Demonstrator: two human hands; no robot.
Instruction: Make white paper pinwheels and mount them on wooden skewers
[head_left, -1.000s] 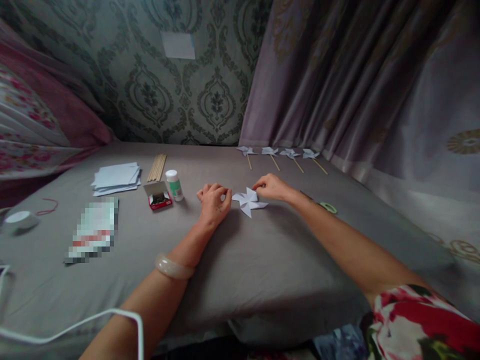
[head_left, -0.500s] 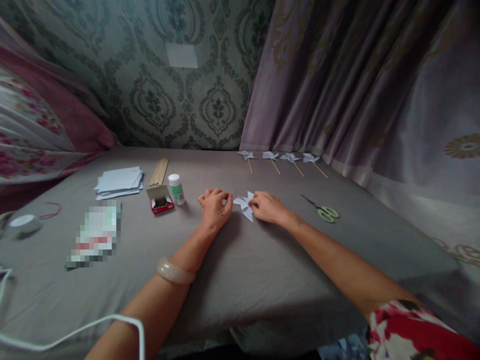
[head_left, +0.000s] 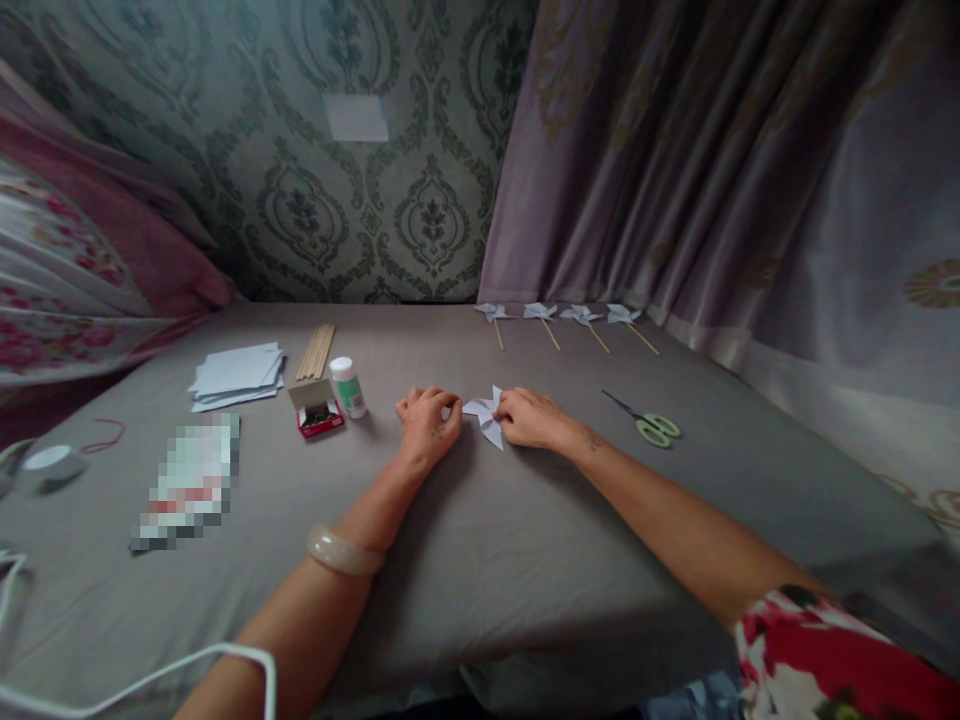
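Note:
A white paper pinwheel [head_left: 487,418] without a visible stick is near the middle of the cloth-covered surface. My right hand [head_left: 529,418] pinches it near its centre, covering its right side. Just left of the pinwheel, my left hand [head_left: 431,425] is closed, thumb and forefinger pressed together; anything between those fingertips is too small to make out. Left of that hand stand a white-capped bottle with a green label [head_left: 349,388] and an open red box [head_left: 320,418] of small dark pieces.
Finished-looking pinwheels on sticks [head_left: 541,312] lie in a row at the back. Green-handled scissors [head_left: 656,428] rest at the right. Toward the left are wooden sticks [head_left: 316,352], stacked paper [head_left: 238,372], a blurred packet [head_left: 191,480] and a white roll [head_left: 52,463]. A white bar [head_left: 150,675] crosses the lower left.
The view has shifted slightly. Both hands keep nearly the same places, with my right hand still at the pinwheel and my left beside it.

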